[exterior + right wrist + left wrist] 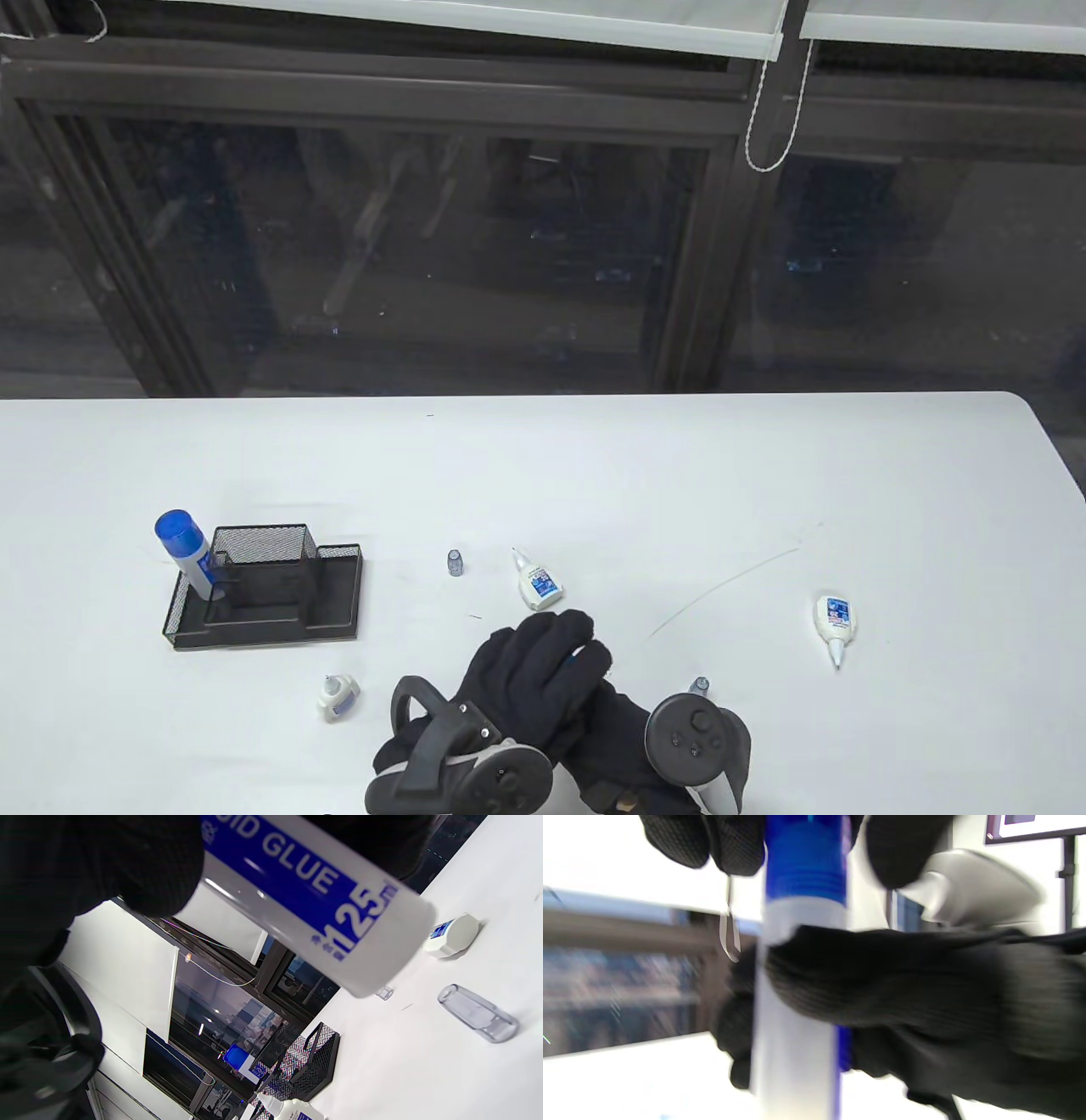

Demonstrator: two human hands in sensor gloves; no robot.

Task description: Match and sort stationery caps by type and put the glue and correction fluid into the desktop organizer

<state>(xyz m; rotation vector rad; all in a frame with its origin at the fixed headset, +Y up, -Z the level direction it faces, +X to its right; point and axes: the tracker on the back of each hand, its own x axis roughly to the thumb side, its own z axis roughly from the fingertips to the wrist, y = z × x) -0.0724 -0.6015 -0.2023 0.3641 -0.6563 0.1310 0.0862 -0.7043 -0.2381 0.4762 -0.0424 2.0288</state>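
Both hands hold one liquid glue bottle (322, 899), white with a blue "LIQUID GLUE 125 ml" label. My right hand (882, 984) wraps round its white body (797, 1018). The fingers (734, 844) of my left hand curl round its blue ribbed top end (806, 870). In the table view my left hand (551, 649) lies over my right hand (615, 722) at the front centre, and the bottle is almost hidden. The black mesh organizer (263, 586) stands at the left with a blue-capped glue bottle (182, 543) upright in it.
Three small white correction fluid bottles lie on the table: one (536, 584) just beyond my hands, one (833, 620) at the right, one (338, 696) at the front left. Two clear caps lie loose (456, 562) (700, 684). The table's edge runs along the far right.
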